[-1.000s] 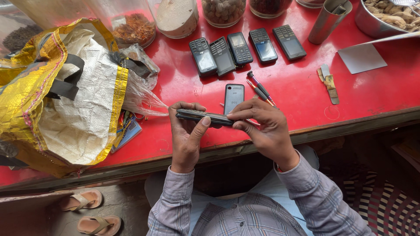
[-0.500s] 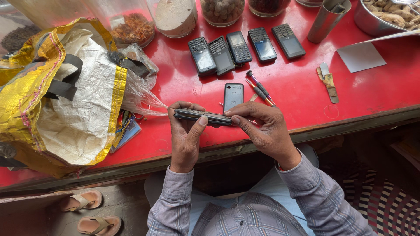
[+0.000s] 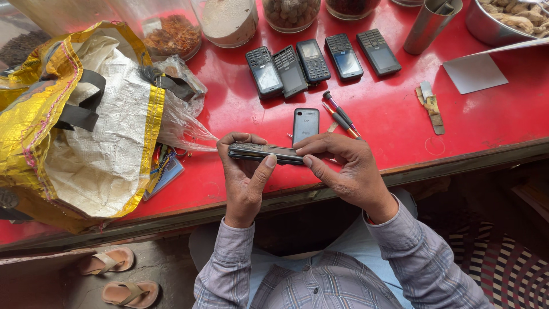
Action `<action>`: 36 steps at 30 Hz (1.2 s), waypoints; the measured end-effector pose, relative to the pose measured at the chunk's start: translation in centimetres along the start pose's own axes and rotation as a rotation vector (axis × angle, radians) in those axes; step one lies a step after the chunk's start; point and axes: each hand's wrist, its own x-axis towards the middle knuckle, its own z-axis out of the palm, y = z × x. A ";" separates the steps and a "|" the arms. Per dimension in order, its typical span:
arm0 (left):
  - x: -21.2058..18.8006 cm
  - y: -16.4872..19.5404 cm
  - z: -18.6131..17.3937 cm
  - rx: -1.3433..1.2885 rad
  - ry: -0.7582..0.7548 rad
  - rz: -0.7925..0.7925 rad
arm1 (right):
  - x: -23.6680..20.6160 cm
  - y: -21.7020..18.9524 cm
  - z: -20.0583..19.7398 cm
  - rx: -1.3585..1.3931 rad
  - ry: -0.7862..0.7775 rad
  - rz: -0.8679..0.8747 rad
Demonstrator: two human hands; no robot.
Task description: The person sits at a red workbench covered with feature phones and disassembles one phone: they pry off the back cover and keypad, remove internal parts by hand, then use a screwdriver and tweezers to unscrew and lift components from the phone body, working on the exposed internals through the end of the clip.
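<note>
Phone [image 3: 266,152] on edge, long axis left-right; left hand [image 3: 245,177], right hand [image 3: 346,171] pinching its ends.

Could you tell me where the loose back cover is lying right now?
In the head view, the back cover lies on the red table, just beyond the hands, left of the screwdrivers and below the row of phones.

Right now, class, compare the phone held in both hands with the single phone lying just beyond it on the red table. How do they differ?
The held phone is off the table, gripped edge-on between the left hand and right hand, so only its thin side shows. The single phone lies flat and untouched on the red table, showing one broad face, pointing away. Both are small, dark and slab-shaped.
</note>
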 end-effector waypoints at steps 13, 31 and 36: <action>0.3 0.7 0.2 0.113 -0.023 0.012 | 1.0 -1.0 0.0 -0.305 -0.030 -0.100; 0.2 0.2 0.0 0.065 0.090 0.032 | 0.3 -2.3 -2.9 -0.576 0.251 -0.140; 0.3 -0.3 0.0 0.005 0.160 0.051 | 0.4 -1.8 -6.9 -0.862 0.300 0.092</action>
